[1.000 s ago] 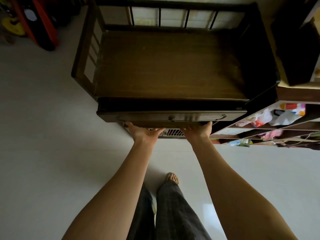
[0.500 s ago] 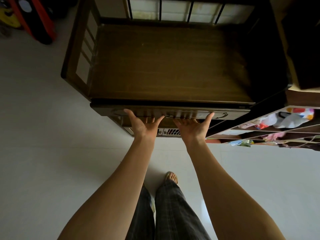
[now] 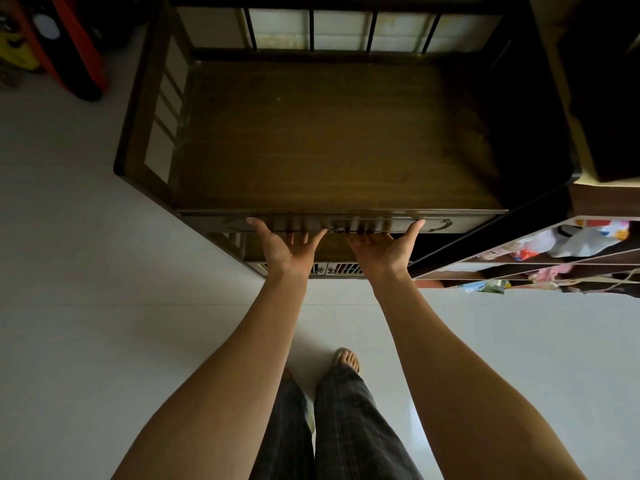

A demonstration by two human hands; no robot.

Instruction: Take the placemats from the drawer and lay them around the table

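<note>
A dark wooden side table (image 3: 329, 140) with a railed back and sides stands in front of me. Its drawer front (image 3: 450, 225) sits flush under the top, with a metal pull at each end. My left hand (image 3: 287, 247) and my right hand (image 3: 379, 249) lie flat against the middle of the drawer front, fingers spread and pointing up, holding nothing. No placemats are in view; the drawer's inside is hidden.
An open shelf unit (image 3: 554, 268) with bags and small items juts out at the right, close to the table's corner. Red and black objects (image 3: 79, 46) and a yellow item (image 3: 15, 51) stand at the far left. Pale floor tiles (image 3: 104, 306) surround my legs.
The drawer stood pulled out with a dark gap behind its front; it has slid in flush. Both hands moved from under its lower edge to flat on its front.
</note>
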